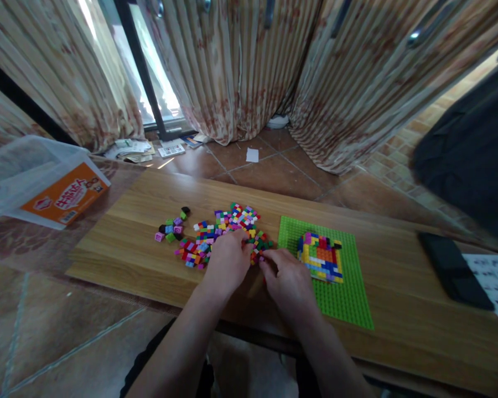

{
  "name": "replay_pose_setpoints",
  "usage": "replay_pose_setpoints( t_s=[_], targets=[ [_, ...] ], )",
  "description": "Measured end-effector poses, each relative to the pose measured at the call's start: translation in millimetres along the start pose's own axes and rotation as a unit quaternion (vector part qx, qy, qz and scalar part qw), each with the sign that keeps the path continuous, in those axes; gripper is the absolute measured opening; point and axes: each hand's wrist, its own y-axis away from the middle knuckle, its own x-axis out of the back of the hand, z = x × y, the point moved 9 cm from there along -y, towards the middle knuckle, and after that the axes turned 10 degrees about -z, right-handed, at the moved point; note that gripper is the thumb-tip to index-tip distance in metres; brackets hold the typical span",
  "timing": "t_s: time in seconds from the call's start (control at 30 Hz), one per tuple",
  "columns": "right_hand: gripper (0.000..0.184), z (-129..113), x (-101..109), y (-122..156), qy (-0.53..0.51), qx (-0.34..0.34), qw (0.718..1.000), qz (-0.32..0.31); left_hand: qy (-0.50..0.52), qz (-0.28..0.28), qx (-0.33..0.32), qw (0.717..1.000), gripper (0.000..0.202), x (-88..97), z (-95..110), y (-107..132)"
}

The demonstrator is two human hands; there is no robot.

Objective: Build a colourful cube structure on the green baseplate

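Note:
A loose pile of small coloured toy bricks [236, 218] spreads over the middle of the wooden table. My left hand [229, 258] reaches into its near right part, fingers curled in; whatever they hold is hidden. Just to the right, my right hand [289, 279] is bent, with thumb and fingertips drawn together at a small purple brick [261, 258] beside the pile. Right of that hand lies a green studded baseplate [348, 309]. On it stands a low, multicoloured brick build [321, 257], roughly square, with a black brick on its far right corner.
A small separate group of bricks [170, 229] lies left of the pile. Beyond the table's left end stands a clear plastic bin [45, 182] with an orange label. A black phone-like slab [454, 271] and a written sheet [492, 282] lie at the right. Curtains [240, 72] hang behind.

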Motion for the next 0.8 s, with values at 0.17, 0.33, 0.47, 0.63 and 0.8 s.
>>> replay_pose_setpoints(
  t_s=[0.17, 0.33, 0.47, 0.63, 0.8],
  targets=[
    [0.013, -2.7, 16.8, 4.2, -0.015, -0.014, 1.000, 0.000, -0.010, -0.002, 0.009, 1.000, 0.015, 1.6, -4.4, 1.4],
    [0.008, -1.5, 20.8, 14.3, -0.008, -0.049, 0.996, -0.071, 0.061, 0.036, -0.013, 0.997, 0.021, 18.1, -10.3, 1.6],
    [0.011, -2.0, 7.3, 18.1, 0.086, -0.052, 0.987, -0.126, 0.277, 0.078, -0.001, 0.958, 0.019, 29.7, -26.7, 0.9],
    [0.011, -3.4, 3.5, 8.4, 0.108, -0.042, 0.990, -0.076, 0.513, 0.034, 0.045, 0.857, 0.022, 18.5, -31.3, 3.2],
    [0.015, -6.2, 11.5, 2.7, 0.019, -0.024, 1.000, 0.007, 0.597, -0.009, 0.065, 0.799, 0.025, 9.4, -24.8, 6.7]
  ],
)
